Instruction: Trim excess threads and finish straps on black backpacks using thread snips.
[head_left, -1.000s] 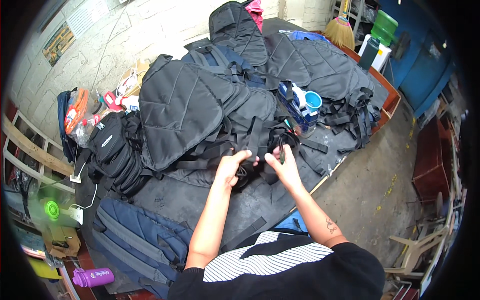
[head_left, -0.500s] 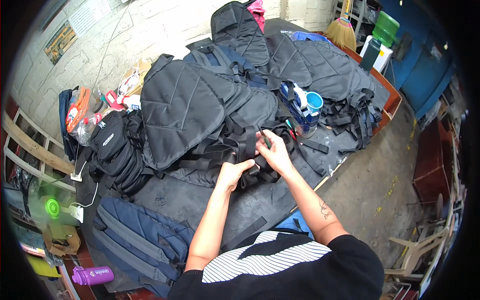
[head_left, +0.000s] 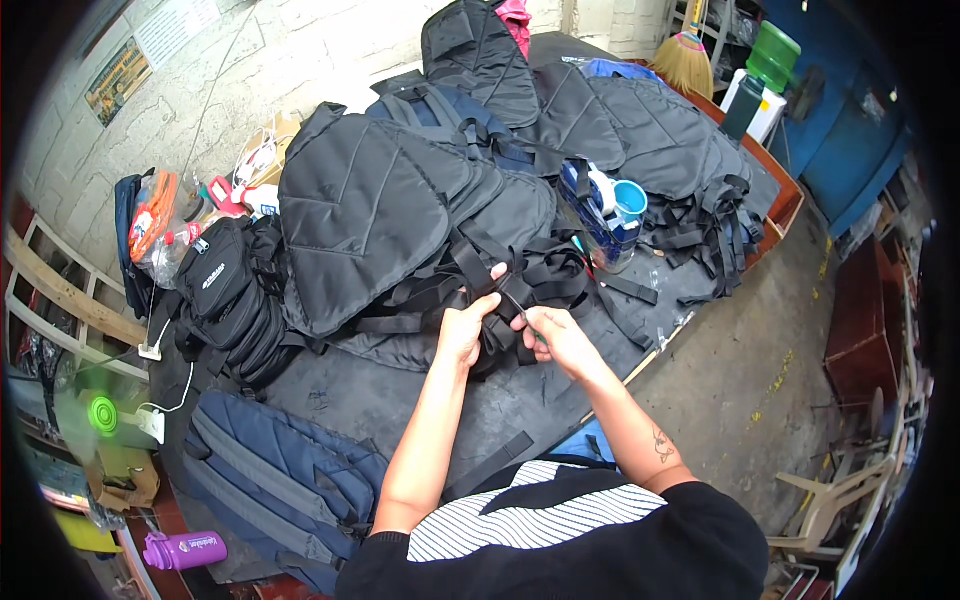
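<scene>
Near the middle of the worktable, my left hand [head_left: 464,332] pinches a black webbing strap [head_left: 470,268] between thumb and fingers. My right hand [head_left: 556,336] is closed around a slim, dark pointed tool [head_left: 514,304] with a greenish handle, mostly hidden in the fingers. Its tip meets the strap beside my left thumb. Behind both hands lies a heap of loose black straps [head_left: 555,272], hanging from stacked black padded bag panels [head_left: 365,215]. Whether the tip goes into the webbing I cannot tell.
A clear container [head_left: 610,235] with tape rolls stands right of the straps. More black panels [head_left: 650,130] lie at the far right. A black bag [head_left: 215,290] sits left, a navy backpack [head_left: 280,490] at the near left, and a purple bottle [head_left: 186,551] beside it.
My right hand has drawn down and slightly right, turning the tool so its tip points up-left. My left hand has shifted slightly up and now holds the strap raised.
</scene>
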